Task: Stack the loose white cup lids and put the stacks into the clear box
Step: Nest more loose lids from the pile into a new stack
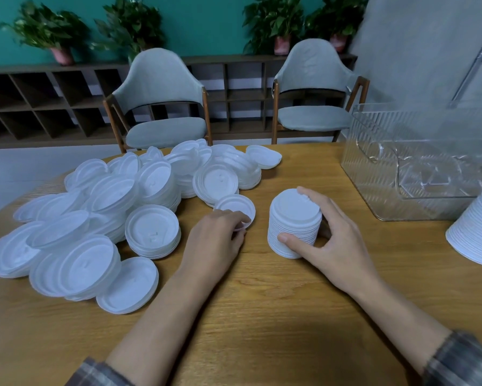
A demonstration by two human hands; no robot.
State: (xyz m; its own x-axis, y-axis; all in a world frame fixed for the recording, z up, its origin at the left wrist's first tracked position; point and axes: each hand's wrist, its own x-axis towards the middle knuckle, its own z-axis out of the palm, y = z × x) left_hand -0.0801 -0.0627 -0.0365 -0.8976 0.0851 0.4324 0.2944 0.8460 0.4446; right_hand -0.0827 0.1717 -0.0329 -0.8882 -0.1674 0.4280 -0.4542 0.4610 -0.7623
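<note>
Two hands on white lids.
The right hand [337, 240] curls round a lid stack [294, 222] on the table [262, 302], near the clear box [418, 162]; the left hand [217, 240] seems to pinch the near rim of a single lid [235, 206] beside the loose pile [108, 213].

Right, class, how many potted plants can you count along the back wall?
4, all on the dark shelf unit: the far-left plant, the second plant behind the left chair, and the third plant and fourth plant above the right chair. Others may sit outside view.
</note>
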